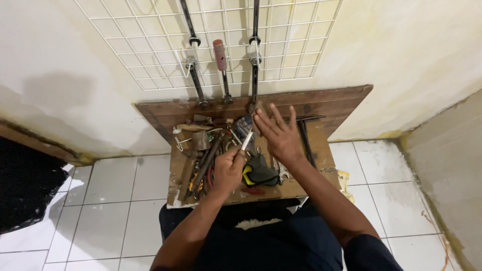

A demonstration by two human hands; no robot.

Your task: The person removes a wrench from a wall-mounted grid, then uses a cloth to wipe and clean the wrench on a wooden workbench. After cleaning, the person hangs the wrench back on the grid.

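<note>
L hand (228, 170) fingers grip metal tool (246, 141) | R hand (279, 134) fingers splayed, over tool tray (321, 175)

Tools (211, 155) crowd the wooden table's (321, 108) left and middle; its right strip beside the black bars (306, 143) lies bare, while hanging screwdrivers (221, 65) block the wire grid (150, 55) behind

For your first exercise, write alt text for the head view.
A left hand grips a small metal tool over a wooden board cluttered with tools, the right hand open beside it; more tools hang on a wire grid behind.
</note>
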